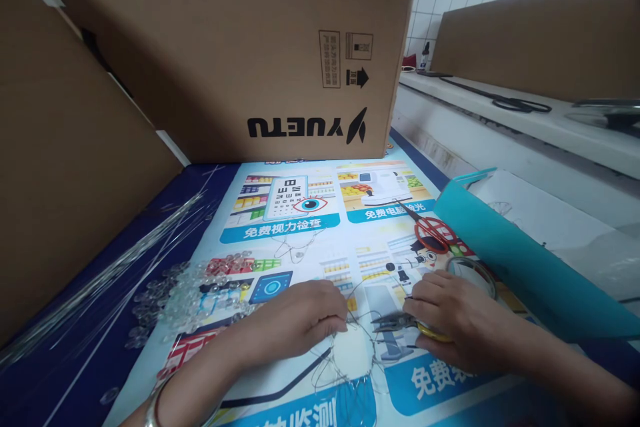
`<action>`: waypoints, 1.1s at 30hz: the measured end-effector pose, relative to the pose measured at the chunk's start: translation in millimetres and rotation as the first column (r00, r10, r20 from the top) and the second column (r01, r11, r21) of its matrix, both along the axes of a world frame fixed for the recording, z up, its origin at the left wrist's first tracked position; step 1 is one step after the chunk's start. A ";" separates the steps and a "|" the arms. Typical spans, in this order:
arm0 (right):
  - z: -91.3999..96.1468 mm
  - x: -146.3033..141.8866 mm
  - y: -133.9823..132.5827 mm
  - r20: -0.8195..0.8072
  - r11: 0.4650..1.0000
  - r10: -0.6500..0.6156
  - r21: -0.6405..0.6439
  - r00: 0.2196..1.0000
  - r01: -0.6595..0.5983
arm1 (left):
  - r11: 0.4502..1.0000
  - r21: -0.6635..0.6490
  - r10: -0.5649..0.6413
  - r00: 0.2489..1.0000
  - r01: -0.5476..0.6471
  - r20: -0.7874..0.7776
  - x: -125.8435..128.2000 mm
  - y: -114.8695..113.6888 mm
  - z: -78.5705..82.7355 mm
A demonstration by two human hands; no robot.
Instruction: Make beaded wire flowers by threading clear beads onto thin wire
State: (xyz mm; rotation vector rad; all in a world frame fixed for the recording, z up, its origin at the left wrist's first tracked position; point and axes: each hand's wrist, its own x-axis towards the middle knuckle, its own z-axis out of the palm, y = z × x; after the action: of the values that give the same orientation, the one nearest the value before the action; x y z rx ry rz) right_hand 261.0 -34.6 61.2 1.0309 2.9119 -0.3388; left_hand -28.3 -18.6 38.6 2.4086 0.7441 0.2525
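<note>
A round piece of thin bent wire [373,361], with loops and loose ends sticking out, lies low in the middle around a pale round patch. At its upper left edge, my left hand [313,313] is closed, thumb and fingers pinching the wire. My right hand [447,310] is wrapped around a pair of pliers [395,321] with yellow handles. The dark jaws point left, close to the wire's right side; whether they grip a strand I cannot tell. Red-handled scissors [431,233] lie just beyond my right hand, beside a roll of clear tape [483,270].
Clear beads [190,293] are heaped on the printed poster [280,257] at left. Long straight wires [135,243] lie along the left edge. Cardboard [225,47] walls the back and left. A teal open box [525,267] with papers stands at right, below a white ledge [565,123].
</note>
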 end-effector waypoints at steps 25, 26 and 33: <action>-8.0 -7.8 -2.3 -0.008 1.000 -0.018 0.011 1.000 0.018 | 0.999 0.032 -0.002 1.000 0.001 0.028 5.1 -2.1 3.2; -4.9 -6.1 -4.5 -0.018 0.999 -0.038 -0.004 0.999 0.038 | 0.999 0.041 -0.003 1.000 0.002 0.030 5.6 -2.4 3.8; 16.6 0.0 -20.5 0.056 0.983 -0.115 -0.140 0.992 0.122 | 0.997 0.069 0.017 0.999 -0.019 0.037 7.1 -3.7 4.8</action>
State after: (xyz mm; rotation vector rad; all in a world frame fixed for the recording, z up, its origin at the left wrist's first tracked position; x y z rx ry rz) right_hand 261.0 -55.1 77.7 1.1749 2.7443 -0.5122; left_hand -21.2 -22.3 43.4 2.4564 0.7521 0.3338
